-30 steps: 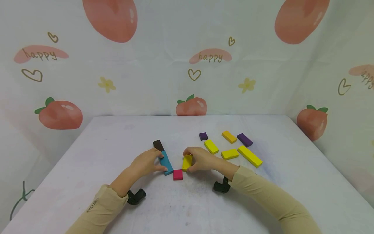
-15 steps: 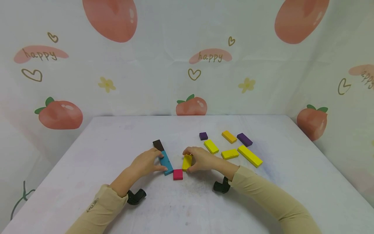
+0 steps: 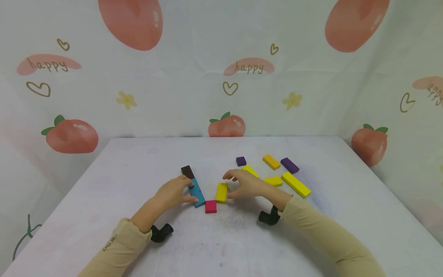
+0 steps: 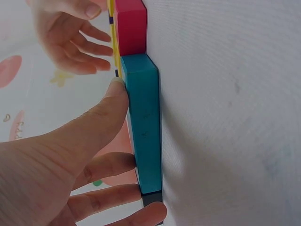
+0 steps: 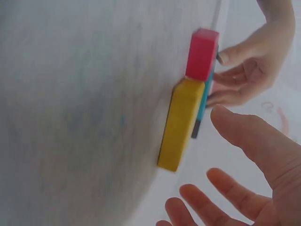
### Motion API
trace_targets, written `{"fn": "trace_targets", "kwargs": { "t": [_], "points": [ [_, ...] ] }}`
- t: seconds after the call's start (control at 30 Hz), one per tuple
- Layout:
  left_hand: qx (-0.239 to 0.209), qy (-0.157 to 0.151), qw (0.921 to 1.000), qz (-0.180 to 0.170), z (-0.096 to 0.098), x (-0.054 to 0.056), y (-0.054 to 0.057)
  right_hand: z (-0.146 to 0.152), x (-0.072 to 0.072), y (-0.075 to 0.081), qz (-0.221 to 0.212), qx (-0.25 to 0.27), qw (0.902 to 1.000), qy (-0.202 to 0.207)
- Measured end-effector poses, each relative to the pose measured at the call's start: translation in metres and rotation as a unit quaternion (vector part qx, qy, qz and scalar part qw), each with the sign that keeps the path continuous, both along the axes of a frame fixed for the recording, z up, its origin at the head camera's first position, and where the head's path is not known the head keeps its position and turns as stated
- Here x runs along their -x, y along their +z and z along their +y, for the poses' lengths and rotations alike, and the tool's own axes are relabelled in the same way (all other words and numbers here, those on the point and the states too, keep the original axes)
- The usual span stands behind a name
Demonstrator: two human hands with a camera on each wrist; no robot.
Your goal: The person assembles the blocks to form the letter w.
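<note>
In the head view my left hand rests along a blue block, with thumb and fingertips touching its side and top. A dark brown block adjoins the blue one's far end; one fingertip overlaps it in the left wrist view. A pinkish-red square block sits at the blue block's near end. From its other corner a yellow block slants away, forming a V-like shape with the rest. Just right of that yellow block, my right hand hovers with fingers spread, holding nothing; the right wrist view shows a gap between them.
Behind and right of the right hand lie loose blocks: a small purple one, a longer purple one, an orange-yellow one, a long yellow one and shorter yellow ones. A printed cloth hangs behind the white table.
My right hand has let go of the yellow block and moved slightly right and away, its fingers spreading. The yellow block stays in place, and the left hand has not moved.
</note>
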State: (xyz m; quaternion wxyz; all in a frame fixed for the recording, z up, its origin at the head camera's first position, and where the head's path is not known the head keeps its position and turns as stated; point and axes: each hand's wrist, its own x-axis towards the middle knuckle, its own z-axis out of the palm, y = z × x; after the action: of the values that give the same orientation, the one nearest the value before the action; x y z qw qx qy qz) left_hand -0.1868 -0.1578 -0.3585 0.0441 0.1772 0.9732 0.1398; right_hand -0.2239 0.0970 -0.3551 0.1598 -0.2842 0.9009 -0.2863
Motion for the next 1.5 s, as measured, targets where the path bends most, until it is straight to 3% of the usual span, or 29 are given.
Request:
{"fn": "trace_targets", "kwargs": {
  "t": [0.13, 0.23, 0.37, 0.6, 0.93, 1.5],
  "points": [
    [0.000, 0.002, 1.0000, -0.001, 0.000, 0.000, 0.000, 0.015, 0.006, 0.004, 0.028, 0.011, 0.9995, 0.009],
    [0.000, 0.003, 1.0000, -0.003, 0.000, 0.000, -0.001, 0.027, 0.014, 0.005, 0.043, 0.006, 0.9990, -0.008],
    [0.000, 0.004, 1.0000, -0.003, 0.000, 0.000, -0.002, 0.042, 0.026, 0.005, 0.038, -0.003, 0.9983, -0.044],
    [0.002, 0.005, 1.0000, -0.007, 0.000, -0.001, -0.001, 0.059, 0.040, 0.003, 0.007, -0.020, 0.9977, -0.064],
    [0.002, 0.002, 1.0000, -0.006, 0.000, 0.000, -0.003, 0.063, 0.044, 0.001, -0.034, -0.052, 0.9962, -0.061],
    [-0.002, 0.000, 1.0000, -0.001, -0.001, 0.001, -0.003, 0.055, 0.049, 0.000, -0.033, -0.094, 0.9925, -0.070]
  ]
}}
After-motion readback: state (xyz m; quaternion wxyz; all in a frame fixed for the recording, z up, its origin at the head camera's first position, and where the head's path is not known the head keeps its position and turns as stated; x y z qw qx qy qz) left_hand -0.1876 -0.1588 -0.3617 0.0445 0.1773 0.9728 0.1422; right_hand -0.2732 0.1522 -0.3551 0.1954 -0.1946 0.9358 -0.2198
